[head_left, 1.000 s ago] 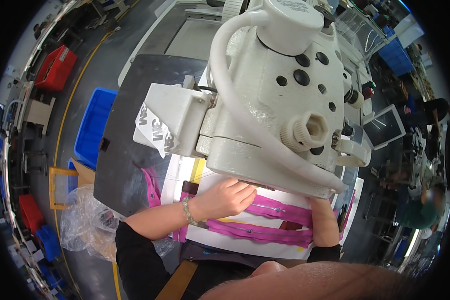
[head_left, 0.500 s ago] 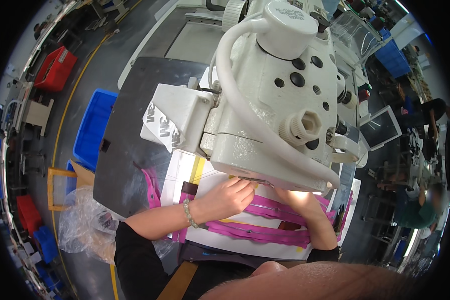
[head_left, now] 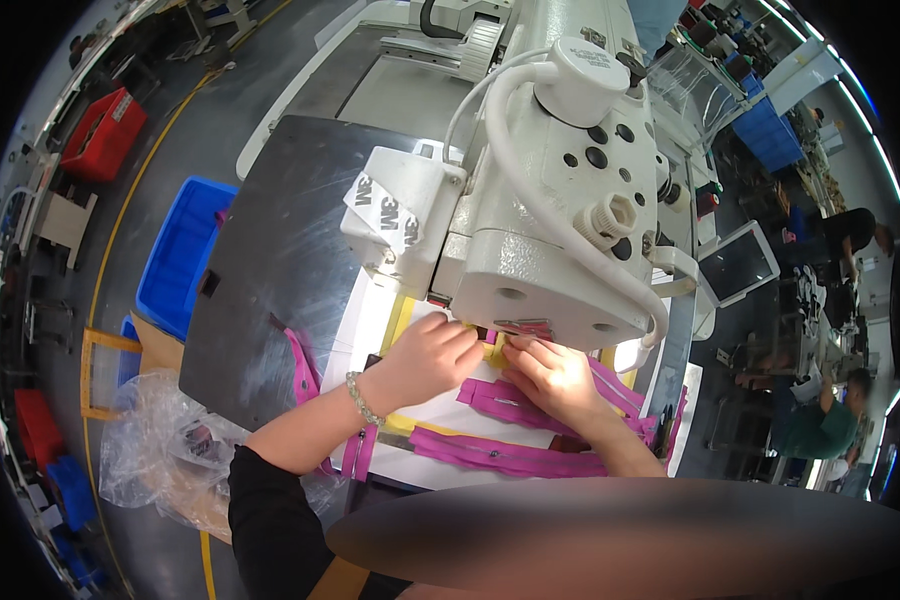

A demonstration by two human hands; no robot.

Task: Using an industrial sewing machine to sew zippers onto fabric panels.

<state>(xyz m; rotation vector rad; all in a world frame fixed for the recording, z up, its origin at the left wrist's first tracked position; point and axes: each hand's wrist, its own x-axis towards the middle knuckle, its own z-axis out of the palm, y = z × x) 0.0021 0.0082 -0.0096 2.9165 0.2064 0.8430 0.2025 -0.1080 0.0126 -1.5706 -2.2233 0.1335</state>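
Note:
A large white sewing machine (head_left: 540,275) stands over a white board (head_left: 440,410) marked with yellow strips. Beneath its head, my left hand (head_left: 432,352) has its fingers curled in, their tips near a small magenta and yellow spot; what they grip is hidden. My right hand (head_left: 555,380) is bent with thumb and fingers close together beside a small yellow piece (head_left: 494,350), and I cannot make out what they hold. Magenta zipper strips lie across the board: one upper strip (head_left: 500,400) runs partly under my right hand, and a lower strip (head_left: 510,455) with a slider lies nearer me.
The dark metal machine bed (head_left: 270,240) spreads to the left, with a loose magenta strip (head_left: 300,365) on it. Beside it are a blue bin (head_left: 178,265) and crumpled clear plastic (head_left: 170,440). A tablet-like screen (head_left: 738,262) stands at the right. Farther right, people sit at work.
The view has shifted, showing more under the machine head. My left hand has moved up and left, its fingers more curled. My right hand has come out from behind the machine head.

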